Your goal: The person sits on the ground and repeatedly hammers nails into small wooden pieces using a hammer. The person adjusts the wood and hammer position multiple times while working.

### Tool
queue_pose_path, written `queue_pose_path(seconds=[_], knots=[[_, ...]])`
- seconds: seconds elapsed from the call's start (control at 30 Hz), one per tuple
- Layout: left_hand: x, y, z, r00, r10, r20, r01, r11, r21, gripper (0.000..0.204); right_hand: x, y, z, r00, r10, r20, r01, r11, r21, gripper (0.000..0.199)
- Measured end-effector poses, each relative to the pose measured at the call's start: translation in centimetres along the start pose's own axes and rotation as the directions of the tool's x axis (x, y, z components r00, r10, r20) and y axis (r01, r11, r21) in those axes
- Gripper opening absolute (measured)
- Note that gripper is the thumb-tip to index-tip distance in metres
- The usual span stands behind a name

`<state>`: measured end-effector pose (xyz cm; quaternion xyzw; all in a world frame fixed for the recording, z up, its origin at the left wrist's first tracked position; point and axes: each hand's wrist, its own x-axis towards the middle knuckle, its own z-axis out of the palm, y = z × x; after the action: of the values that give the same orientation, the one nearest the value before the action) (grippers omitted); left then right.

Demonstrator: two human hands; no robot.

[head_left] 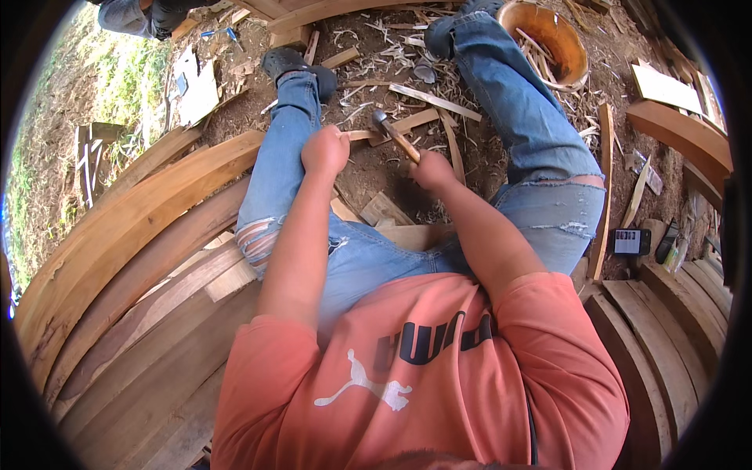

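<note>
My right hand (435,171) is closed round the wooden handle of a hammer (402,144). Its rounded metal head points up and left, between my knees. My left hand (326,151) is a closed fist beside my left shin. A short, pale wooden piece (360,135) sticks out from its fingers toward the hammer head. The fist hides the rest of that piece. From this angle I cannot tell whether the hammer head touches it. Below both hands, a wood block (385,208) lies on the soil between my thighs.
Curved timber pieces (141,207) are stacked at my left, with more curved boards (642,329) at my right. An orange-brown bucket (576,66) holding wood strips stands beyond my right leg. A phone (631,241) lies right. Shavings litter the soil. Another person (137,17) shows at upper left.
</note>
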<state>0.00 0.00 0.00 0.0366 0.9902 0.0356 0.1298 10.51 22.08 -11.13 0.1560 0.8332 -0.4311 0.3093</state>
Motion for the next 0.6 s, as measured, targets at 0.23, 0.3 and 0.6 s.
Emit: queue_pose_path(seconds=[0.23, 0.3, 0.6], knots=[[-0.7, 1.4, -1.3, 0.976, 0.211, -0.051, -0.209, 0.977, 0.032, 0.021, -1.0, -3.7, -2.9, 0.954, -0.201, -0.221, 0.224, 0.971, 0.086, 0.031], [-0.6, 1.4, -1.2, 0.968, 0.246, -0.052, -0.243, 0.969, 0.049, 0.02, -1.4, -4.3, -3.5, 0.966, -0.176, -0.191, 0.2, 0.973, 0.113, 0.032], [-1.2, 1.7, -1.4, 0.979, 0.194, -0.053, -0.193, 0.981, 0.025, 0.02, -2.1, -3.7, -3.1, 0.989, -0.123, -0.083, 0.122, 0.992, -0.017, 0.035]])
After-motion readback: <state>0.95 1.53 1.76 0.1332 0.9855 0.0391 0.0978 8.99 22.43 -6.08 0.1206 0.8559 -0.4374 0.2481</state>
